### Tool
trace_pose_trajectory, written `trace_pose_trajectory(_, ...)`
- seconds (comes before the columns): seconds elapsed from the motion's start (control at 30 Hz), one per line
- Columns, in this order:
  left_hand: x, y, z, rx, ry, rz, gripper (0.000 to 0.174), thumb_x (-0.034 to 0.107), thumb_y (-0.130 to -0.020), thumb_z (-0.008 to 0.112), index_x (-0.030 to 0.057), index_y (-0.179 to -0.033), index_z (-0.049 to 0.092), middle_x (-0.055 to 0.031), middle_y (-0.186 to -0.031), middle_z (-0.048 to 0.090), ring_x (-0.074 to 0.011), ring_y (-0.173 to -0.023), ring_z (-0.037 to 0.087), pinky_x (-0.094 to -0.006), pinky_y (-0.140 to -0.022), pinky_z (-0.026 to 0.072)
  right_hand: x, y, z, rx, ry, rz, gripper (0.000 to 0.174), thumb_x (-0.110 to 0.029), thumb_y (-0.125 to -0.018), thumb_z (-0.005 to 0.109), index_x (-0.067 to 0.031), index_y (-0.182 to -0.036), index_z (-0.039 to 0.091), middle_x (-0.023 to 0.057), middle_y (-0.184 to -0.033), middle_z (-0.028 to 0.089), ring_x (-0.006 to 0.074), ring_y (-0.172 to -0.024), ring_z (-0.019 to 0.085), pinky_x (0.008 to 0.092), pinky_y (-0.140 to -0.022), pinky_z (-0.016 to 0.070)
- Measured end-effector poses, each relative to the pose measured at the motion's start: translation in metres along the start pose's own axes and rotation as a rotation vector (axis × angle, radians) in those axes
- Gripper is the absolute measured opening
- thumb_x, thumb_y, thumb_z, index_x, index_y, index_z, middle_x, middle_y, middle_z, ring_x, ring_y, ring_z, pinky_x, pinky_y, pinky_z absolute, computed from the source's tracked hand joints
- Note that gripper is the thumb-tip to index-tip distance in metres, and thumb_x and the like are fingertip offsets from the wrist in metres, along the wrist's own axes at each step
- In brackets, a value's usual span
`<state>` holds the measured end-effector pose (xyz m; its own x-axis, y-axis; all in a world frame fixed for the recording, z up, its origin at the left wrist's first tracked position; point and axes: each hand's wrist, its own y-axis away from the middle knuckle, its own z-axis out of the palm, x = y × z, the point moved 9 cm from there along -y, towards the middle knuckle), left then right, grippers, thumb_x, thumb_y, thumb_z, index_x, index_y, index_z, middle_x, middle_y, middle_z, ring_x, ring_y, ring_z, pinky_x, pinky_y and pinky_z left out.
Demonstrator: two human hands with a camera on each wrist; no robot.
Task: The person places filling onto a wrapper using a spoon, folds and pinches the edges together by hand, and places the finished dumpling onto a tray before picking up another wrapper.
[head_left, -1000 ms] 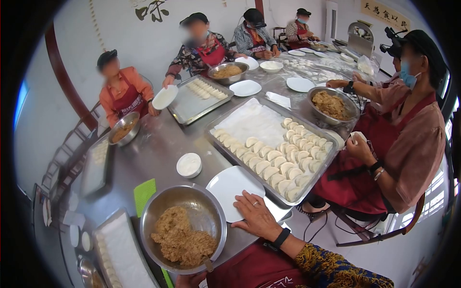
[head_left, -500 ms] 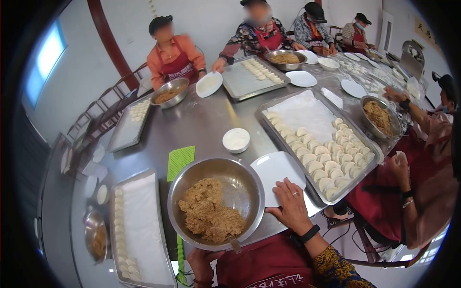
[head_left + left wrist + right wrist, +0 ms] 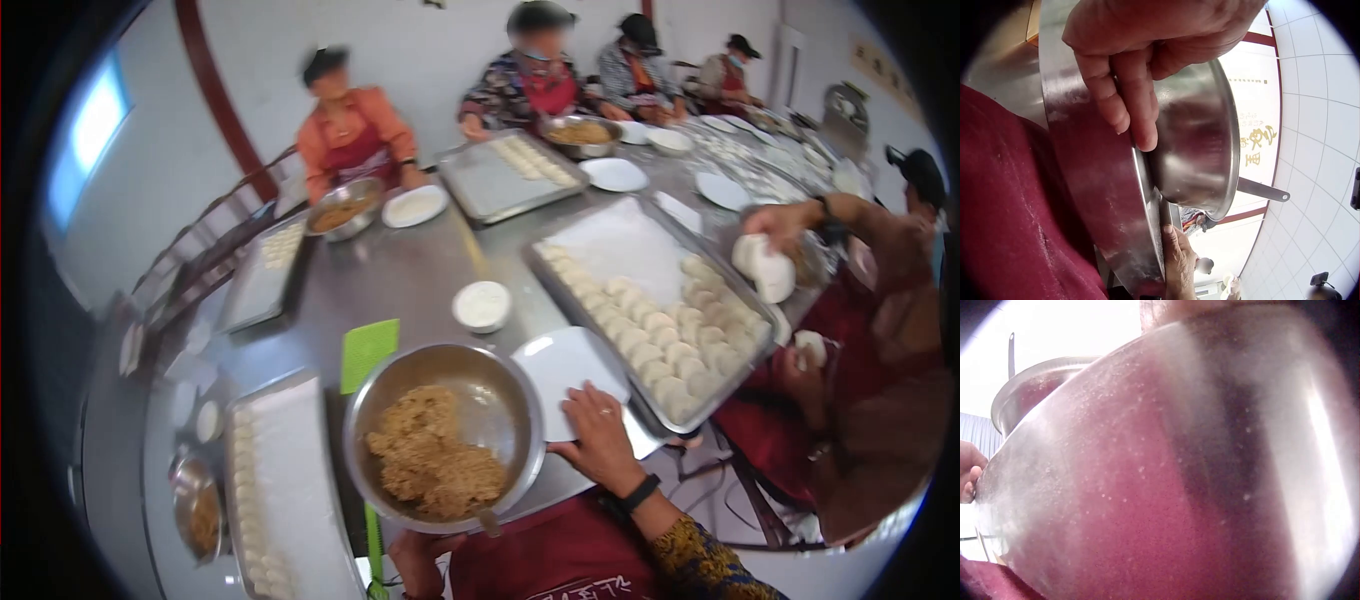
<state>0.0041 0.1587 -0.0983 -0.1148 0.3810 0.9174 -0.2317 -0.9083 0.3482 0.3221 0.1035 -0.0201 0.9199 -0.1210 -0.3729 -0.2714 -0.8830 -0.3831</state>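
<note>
A steel bowl [image 3: 522, 400] of brown minced filling [image 3: 435, 455] stands at the near table edge, a utensil handle [image 3: 1263, 189] sticking out over its rim. Below this bowl in the head view is my left hand [image 3: 425, 560]. The left wrist view shows its fingers [image 3: 1141, 119] loosely bent at the table edge, right beside the bowl, gripping nothing. My right hand [image 3: 600, 435] rests with extended fingers on the rim of a white plate [image 3: 560, 365], right of the bowl. The table's steel side [image 3: 1147, 475] fills most of the right wrist view.
A tray of dumplings [image 3: 650, 405] lies right of the plate, another tray [image 3: 300, 470] to the left. A green perforated mat [image 3: 369, 355] and a small bowl of white powder [image 3: 482, 306] sit behind the filling. People in aprons surround the table; one at right holds dough wrappers [image 3: 765, 268].
The head view has swung left, then settled. My right hand stays on the plate. Across the table, a person's plate is put down, and the person at right has lifted wrappers.
</note>
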Motion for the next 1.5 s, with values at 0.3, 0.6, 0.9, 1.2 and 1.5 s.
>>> trace_pose_trajectory(0.3,0.033,0.015,0.016,0.072,-0.26,0.089,0.023,0.001,-0.073,0.073,-0.0026,-0.096,0.075,-0.0085,-0.087,0.074,-0.0162,-0.081,0.069,-0.0284,-0.069,0.0568,-0.002,0.003,-0.011,0.066,-0.022,-0.016,0.067,-0.049,-0.08,0.074,-0.0026,-0.125,0.056,0.0162,-0.135,0.054,0.0361,-0.138,0.041,0.0481,-0.111,0.0323)
trace_pose_trajectory(0.6,0.049,0.026,0.014,0.018,-0.455,0.238,0.023,-0.009,-0.078,0.067,-0.0054,-0.1,0.071,-0.0099,-0.093,0.071,-0.0168,-0.083,0.069,-0.028,-0.073,0.0596,-0.001,0.002,-0.005,0.053,-0.032,-0.006,0.066,-0.042,-0.077,0.079,-0.0015,-0.124,0.056,0.0173,-0.137,0.055,0.0384,-0.138,0.041,0.05,-0.113,0.0307)
trace_pose_trajectory(0.9,0.04,0.021,0.006,0.015,-0.302,0.197,0.023,0.005,-0.095,0.054,-0.0118,-0.107,0.064,-0.0154,-0.097,0.071,-0.0205,-0.083,0.072,-0.0284,-0.07,0.0623,-0.002,0.001,-0.006,0.033,-0.03,0.011,0.062,-0.043,-0.078,0.077,-0.0027,-0.122,0.058,0.0159,-0.136,0.055,0.0366,-0.138,0.041,0.0486,-0.111,0.0316)
trace_pose_trajectory(1.2,0.042,0.022,0.005,0.031,-0.266,0.225,0.026,0.008,-0.096,0.05,-0.0119,-0.107,0.063,-0.0188,-0.094,0.071,-0.0258,-0.076,0.074,-0.0291,-0.068,0.0615,-0.003,0.001,-0.005,0.033,-0.006,0.012,0.064,-0.046,-0.079,0.075,-0.0023,-0.122,0.057,0.0163,-0.136,0.055,0.0365,-0.138,0.041,0.0486,-0.111,0.0313)
trace_pose_trajectory(1.5,0.04,0.022,0.003,0.014,-0.155,0.216,0.027,0.01,-0.096,0.05,-0.0116,-0.104,0.063,-0.0196,-0.091,0.071,-0.0276,-0.077,0.074,-0.0303,-0.07,0.0613,-0.002,0.002,-0.002,0.028,0.015,0.01,0.068,-0.052,-0.081,0.071,-0.0014,-0.124,0.056,0.0177,-0.136,0.055,0.0376,-0.138,0.041,0.0493,-0.112,0.0304)
